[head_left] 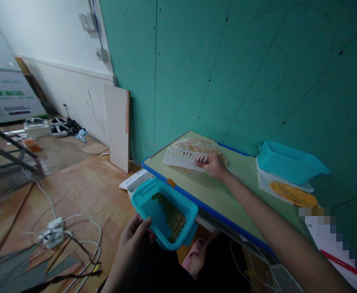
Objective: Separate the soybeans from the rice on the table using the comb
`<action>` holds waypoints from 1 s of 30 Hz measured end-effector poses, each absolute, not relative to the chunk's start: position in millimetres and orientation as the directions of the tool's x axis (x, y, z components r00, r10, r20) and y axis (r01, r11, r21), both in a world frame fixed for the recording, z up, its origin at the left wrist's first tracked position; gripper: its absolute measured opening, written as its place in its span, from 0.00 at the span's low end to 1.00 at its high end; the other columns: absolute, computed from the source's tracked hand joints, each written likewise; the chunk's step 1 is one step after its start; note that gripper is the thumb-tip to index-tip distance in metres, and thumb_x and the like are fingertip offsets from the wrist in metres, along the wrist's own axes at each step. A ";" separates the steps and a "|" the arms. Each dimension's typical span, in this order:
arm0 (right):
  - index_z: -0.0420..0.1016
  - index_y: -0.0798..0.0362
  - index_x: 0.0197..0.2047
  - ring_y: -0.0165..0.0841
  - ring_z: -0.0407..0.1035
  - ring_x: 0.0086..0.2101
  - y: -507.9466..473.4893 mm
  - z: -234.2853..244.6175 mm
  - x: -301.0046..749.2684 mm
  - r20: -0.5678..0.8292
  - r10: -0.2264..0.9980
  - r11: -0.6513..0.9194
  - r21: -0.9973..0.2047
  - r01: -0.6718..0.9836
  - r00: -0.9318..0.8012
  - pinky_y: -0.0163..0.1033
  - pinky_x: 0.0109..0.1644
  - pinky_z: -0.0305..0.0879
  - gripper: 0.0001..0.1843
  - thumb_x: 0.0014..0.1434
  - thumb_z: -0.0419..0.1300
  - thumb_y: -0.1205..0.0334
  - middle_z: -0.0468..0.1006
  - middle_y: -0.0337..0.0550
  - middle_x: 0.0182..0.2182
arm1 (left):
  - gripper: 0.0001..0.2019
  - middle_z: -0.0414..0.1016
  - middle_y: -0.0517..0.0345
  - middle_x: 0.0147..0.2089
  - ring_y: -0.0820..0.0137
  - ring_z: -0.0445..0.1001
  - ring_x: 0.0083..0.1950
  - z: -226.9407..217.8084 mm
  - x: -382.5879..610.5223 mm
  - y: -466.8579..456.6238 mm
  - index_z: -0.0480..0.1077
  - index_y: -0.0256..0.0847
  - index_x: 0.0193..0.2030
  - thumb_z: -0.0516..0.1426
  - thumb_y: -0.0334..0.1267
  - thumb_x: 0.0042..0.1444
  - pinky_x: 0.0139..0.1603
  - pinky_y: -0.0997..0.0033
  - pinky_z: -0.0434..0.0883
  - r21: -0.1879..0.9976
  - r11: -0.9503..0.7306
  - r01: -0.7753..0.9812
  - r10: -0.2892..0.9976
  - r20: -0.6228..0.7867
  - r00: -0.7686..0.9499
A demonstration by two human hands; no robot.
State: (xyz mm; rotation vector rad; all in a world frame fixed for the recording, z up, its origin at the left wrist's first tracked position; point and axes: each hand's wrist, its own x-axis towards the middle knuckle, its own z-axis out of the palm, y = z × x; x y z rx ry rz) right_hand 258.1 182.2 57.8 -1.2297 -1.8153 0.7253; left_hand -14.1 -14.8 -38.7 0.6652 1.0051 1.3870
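My left hand (pixel 135 235) grips the rim of a blue plastic tub (pixel 144 205) just off the table's front edge. The tub is tilted, and small round beans (pixel 174 219) lie heaped along its inside. Over the table, my right hand (pixel 212 166) pinches one end of a white slotted plastic piece (pixel 183 158), which looks like a rack or tray with a row of slots. Under and behind that piece, a spread of mixed pale and yellow-brown grains (pixel 197 144) covers part of the tabletop (pixel 178 183); the piece hides some of it.
At the table's right end are a second blue tub (pixel 291 162), a white tray (pixel 266 183) and a yellow cloth (pixel 294 194). A green wall (pixel 190 61) stands behind. A power strip (pixel 55 232) with loose cables lies on the floor at left, and a board (pixel 117 128) leans on the wall.
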 end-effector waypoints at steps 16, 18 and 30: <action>0.83 0.54 0.33 0.38 0.79 0.35 225.2 49.7 244.0 0.392 0.915 0.383 -0.771 0.509 -0.095 0.40 0.42 0.74 0.06 0.49 0.69 0.64 0.84 0.42 0.30 | 0.16 0.71 0.63 0.20 0.75 0.68 0.21 -32.9 -12.1 -12.2 0.72 0.39 0.27 0.70 0.47 0.46 0.23 0.77 0.65 0.845 0.124 -0.520 0.969 -0.216 -0.121; 0.83 0.54 0.33 0.37 0.79 0.34 224.0 50.7 244.6 0.392 0.914 0.389 -0.777 0.494 -0.104 0.40 0.42 0.74 0.06 0.49 0.68 0.64 0.84 0.42 0.30 | 0.16 0.71 0.63 0.20 0.75 0.68 0.21 -30.8 -13.8 -11.0 0.71 0.39 0.26 0.70 0.46 0.45 0.24 0.77 0.65 0.833 0.125 -0.539 0.969 -0.219 -0.113; 0.84 0.54 0.35 0.40 0.78 0.33 144.9 78.0 221.7 0.399 0.896 0.441 -0.752 0.490 -0.195 0.41 0.39 0.73 0.10 0.52 0.66 0.58 0.83 0.42 0.29 | 0.15 0.73 0.62 0.21 0.73 0.69 0.22 -27.6 -28.8 -1.2 0.71 0.39 0.28 0.69 0.47 0.47 0.25 0.75 0.66 0.882 0.091 -0.462 0.972 -0.179 -0.152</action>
